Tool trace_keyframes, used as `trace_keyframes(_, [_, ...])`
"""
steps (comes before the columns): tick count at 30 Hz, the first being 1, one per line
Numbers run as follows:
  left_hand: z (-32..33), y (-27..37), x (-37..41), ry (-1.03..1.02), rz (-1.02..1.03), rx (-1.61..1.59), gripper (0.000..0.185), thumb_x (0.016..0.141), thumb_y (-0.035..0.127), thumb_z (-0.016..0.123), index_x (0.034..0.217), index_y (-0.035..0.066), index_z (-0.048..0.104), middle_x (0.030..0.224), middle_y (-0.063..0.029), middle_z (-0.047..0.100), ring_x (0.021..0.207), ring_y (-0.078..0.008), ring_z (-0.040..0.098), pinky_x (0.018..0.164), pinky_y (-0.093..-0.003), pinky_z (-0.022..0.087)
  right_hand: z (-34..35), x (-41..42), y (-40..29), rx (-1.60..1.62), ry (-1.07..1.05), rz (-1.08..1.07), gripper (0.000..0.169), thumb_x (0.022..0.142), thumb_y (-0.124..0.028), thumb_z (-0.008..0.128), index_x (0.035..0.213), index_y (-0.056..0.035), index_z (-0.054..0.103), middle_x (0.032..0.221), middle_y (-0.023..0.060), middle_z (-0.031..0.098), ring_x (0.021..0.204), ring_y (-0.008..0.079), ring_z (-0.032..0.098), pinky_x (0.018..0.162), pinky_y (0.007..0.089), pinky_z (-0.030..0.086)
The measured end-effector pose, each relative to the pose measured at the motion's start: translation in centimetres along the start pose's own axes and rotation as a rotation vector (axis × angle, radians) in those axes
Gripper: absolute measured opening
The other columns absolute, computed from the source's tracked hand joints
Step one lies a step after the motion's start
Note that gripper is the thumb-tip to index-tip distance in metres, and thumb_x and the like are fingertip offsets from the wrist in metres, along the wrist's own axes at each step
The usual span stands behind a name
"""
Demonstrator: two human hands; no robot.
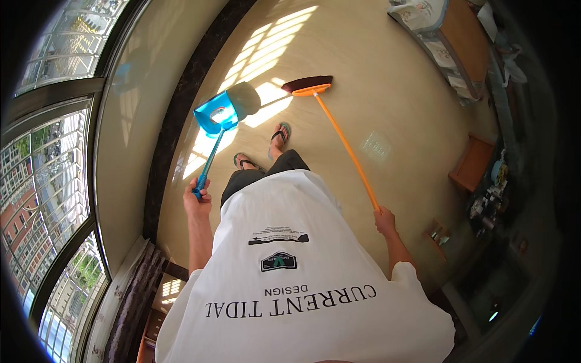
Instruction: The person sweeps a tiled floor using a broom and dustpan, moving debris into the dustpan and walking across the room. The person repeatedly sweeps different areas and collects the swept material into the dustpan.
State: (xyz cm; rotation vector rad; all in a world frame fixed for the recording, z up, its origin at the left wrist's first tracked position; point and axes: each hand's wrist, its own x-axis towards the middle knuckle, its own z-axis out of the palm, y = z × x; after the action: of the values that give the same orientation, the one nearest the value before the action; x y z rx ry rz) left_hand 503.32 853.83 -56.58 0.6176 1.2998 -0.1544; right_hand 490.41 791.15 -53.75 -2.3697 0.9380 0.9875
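My left hand (198,197) is closed around the grip of a blue long-handled dustpan (213,113), whose pan hangs over the sunlit floor ahead of my sandalled feet, with its shadow beside it. My right hand (385,221) grips the upper end of the orange handle of a broom (346,145). The broom's orange head with dark bristles (308,83) lies farther forward, to the right of the pan and apart from it. Sunlight falls in a barred pattern on the smooth beige floor (354,54) around both tools.
Barred windows (45,168) line the left wall, above a dark floor border (181,100). A patterned curtain (136,299) hangs at lower left. At upper right stands a cloth-draped piece of furniture (463,45); a small brown wooden piece of furniture (473,161) is at right.
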Motion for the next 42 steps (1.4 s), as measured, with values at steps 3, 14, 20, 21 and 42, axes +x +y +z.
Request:
trace_keyframes(3, [0.5,0.8,0.5,0.001,0.008,0.041,0.028,0.089,0.018,0.047,0.116,0.014,0.054,0.099,-0.0185,0.065,0.054,-0.0073,0.051,0.045,-0.0186,0.04,1.6,-3.5,4.5,0.074,0.121,-0.034,0.029,0.089,-0.028,0.053,0.1,-0.0056,0.067,0.06,0.0038,0.055,0.046,0.012,0.052,0.04,0.0292,0.041])
trace_keyframes(14, [0.0,2.8,1.5,-0.06,0.005,0.098,0.026,0.09,0.017,0.045,0.115,0.014,0.054,0.096,-0.021,0.065,0.052,-0.008,0.05,0.045,-0.0189,0.04,1.8,5.8,-11.3,0.321,0.116,0.087,0.033,0.096,-0.031,0.041,0.1,-0.0033,0.059,0.06,0.0053,0.054,0.044,0.0163,0.05,0.042,0.034,0.044])
trace_keyframes(20, [-1.5,6.2,0.9,-0.071,0.022,0.18,0.026,0.089,0.016,0.047,0.114,0.012,0.055,0.093,-0.02,0.065,0.052,-0.0083,0.05,0.045,-0.0193,0.04,4.9,3.1,-17.7,0.384,-0.002,0.236,0.033,0.097,-0.029,0.036,0.093,-0.0034,0.057,0.061,0.0077,0.055,0.046,0.0179,0.051,0.042,0.0345,0.046])
trace_keyframes(21, [-2.2,6.4,1.1,-0.072,0.024,0.18,0.026,0.089,0.016,0.047,0.113,0.012,0.055,0.093,-0.0198,0.065,0.052,-0.0083,0.05,0.045,-0.0193,0.04,6.3,1.5,-17.2,0.414,-0.018,0.272,0.033,0.097,-0.029,0.036,0.093,-0.0035,0.057,0.061,0.0079,0.055,0.046,0.0177,0.051,0.042,0.0346,0.046])
trace_keyframes(42, [-14.6,10.4,-1.3,-0.076,0.128,0.108,0.029,0.088,0.018,0.046,0.114,0.009,0.057,0.1,-0.0175,0.066,0.053,-0.0069,0.048,0.044,-0.019,0.037,13.1,-10.1,-17.9,-0.21,0.099,-0.277,0.032,0.093,-0.031,0.043,0.096,-0.0042,0.059,0.084,0.0221,0.064,0.082,0.0429,0.061,0.072,0.0517,0.047])
